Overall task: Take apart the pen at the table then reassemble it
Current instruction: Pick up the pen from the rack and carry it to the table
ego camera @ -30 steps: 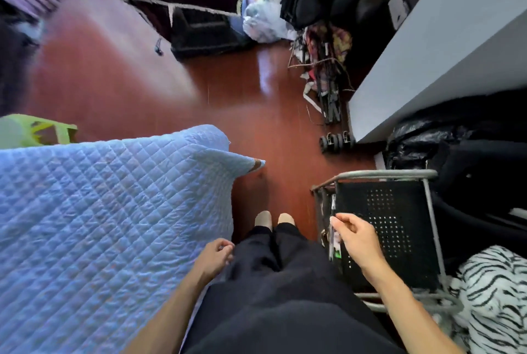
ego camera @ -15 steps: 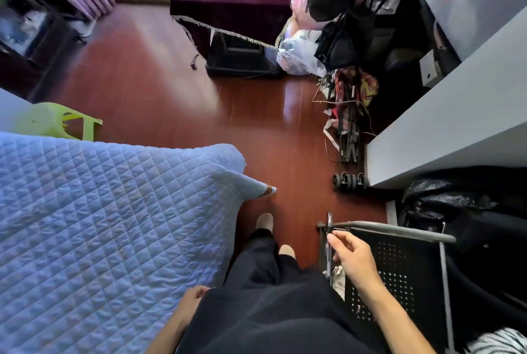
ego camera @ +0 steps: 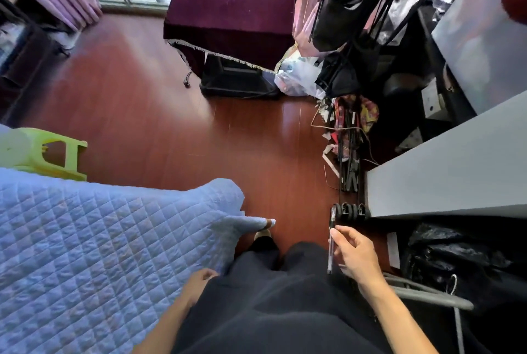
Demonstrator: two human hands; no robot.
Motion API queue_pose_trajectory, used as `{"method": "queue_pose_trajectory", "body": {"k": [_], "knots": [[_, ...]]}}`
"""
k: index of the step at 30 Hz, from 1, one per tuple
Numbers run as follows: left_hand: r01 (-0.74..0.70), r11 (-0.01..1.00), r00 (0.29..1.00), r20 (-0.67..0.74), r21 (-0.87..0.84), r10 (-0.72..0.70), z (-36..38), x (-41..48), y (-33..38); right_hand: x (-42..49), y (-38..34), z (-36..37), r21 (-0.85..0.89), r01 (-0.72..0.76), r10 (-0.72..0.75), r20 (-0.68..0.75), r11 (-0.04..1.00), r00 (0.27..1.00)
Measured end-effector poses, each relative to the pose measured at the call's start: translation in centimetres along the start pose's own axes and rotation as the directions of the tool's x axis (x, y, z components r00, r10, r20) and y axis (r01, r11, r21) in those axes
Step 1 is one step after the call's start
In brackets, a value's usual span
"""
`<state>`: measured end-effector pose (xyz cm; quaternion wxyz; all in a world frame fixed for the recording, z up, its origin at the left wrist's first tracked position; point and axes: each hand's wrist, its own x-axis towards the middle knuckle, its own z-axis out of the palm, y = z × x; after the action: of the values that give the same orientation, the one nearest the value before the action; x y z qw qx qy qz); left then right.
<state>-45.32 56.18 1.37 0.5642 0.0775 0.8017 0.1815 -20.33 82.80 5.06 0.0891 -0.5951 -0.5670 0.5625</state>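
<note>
Clear-barrelled and black-capped, the pen [ego camera: 330,242] stands pinched upright in your right hand [ego camera: 358,254] beside your knee, so bring it over the quilted counter [ego camera: 85,239] and lift your loosely curled left hand [ego camera: 201,282] to grip the cap.

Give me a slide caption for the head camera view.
Seated person's right hand holds a capped pen upright above the lap; left hand rests beside a blue quilt.

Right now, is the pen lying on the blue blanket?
No, the pen is held up in the right hand, off to the side of the blue blanket.
</note>
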Motion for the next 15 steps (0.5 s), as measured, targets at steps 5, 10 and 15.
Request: {"method": "queue_pose_trajectory", "body": {"k": [5, 10, 15], "knots": [[-0.009, 0.995, 0.999, -0.040, -0.098, 0.005, -3.1, 4.7, 8.6, 4.1, -4.7, 0.6, -0.001, 0.010, -0.010, 0.008, 1.000, 1.000], [-0.074, 0.987, 0.991, -0.122, -0.145, 0.057, -5.6, 7.9, 16.6, 10.4, -9.1, 0.8, -0.020, 0.032, -0.031, 0.054, 0.999, 0.998], [-0.012, 0.985, 0.983, -0.181, -0.171, -0.019, -7.0, 10.5, 20.1, 18.4, -14.0, 0.5, -0.048, 0.060, -0.053, 0.139, 0.997, 0.989]]}}
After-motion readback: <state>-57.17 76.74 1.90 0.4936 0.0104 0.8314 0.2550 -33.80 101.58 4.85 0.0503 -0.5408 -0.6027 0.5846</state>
